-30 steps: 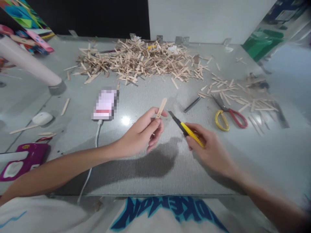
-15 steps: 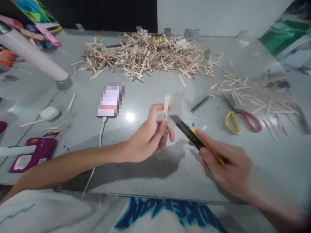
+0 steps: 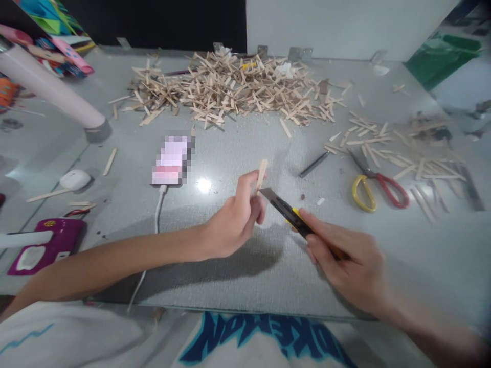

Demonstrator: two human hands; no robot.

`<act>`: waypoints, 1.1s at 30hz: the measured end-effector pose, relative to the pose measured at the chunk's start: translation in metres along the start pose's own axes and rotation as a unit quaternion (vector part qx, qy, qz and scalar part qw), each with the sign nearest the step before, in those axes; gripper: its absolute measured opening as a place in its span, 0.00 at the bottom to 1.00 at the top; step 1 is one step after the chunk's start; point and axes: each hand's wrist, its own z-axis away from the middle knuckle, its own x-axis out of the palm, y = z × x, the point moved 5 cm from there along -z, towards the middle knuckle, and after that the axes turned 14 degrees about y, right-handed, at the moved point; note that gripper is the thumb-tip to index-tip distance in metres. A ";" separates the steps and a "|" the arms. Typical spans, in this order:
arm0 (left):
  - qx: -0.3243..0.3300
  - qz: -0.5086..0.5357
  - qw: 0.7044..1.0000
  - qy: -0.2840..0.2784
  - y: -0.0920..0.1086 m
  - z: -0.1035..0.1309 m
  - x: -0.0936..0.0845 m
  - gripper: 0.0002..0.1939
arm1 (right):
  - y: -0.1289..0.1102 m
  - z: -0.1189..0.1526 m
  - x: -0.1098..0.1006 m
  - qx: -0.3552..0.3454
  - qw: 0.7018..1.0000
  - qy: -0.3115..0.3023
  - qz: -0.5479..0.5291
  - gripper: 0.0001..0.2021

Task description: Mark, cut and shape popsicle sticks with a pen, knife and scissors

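Between the fingers of my left hand (image 3: 241, 214) a small wooden stick (image 3: 262, 173) stands nearly upright, its rounded end up and its lower end hidden by the fingers. My right hand (image 3: 345, 260) is wrapped round a yellow and black utility knife (image 3: 295, 217), the blade pointing up and to the left. The blade tip is at the lower part of the stick, close to my left fingertips; whether it touches the wood I cannot tell. Both hands are above the grey tabletop (image 3: 230, 286).
A large heap of wooden sticks (image 3: 238, 92) lies at the back. Scissors with yellow and red handles (image 3: 378, 179), a dark pen-like rod (image 3: 314, 164) and loose sticks are on the right. A phone (image 3: 172, 158) on a white cable and a purple device (image 3: 48, 245) lie left.
The knife has moved left, bringing its blade from beside the stick up to its lower part. My left fingers have curled in more, and the stick sits slightly lower and more tilted.
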 end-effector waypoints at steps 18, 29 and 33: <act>0.014 0.034 0.999 0.008 -0.053 0.000 0.018 0.14 | 0.032 0.002 0.019 0.213 0.975 -0.036 -0.050 0.21; 0.006 0.055 0.998 0.006 -0.055 0.000 0.020 0.15 | 0.028 0.003 0.014 0.127 0.991 -0.022 0.031 0.20; 0.005 0.062 0.998 0.007 -0.054 0.000 0.020 0.16 | 0.029 0.002 0.015 0.126 0.991 -0.019 0.032 0.20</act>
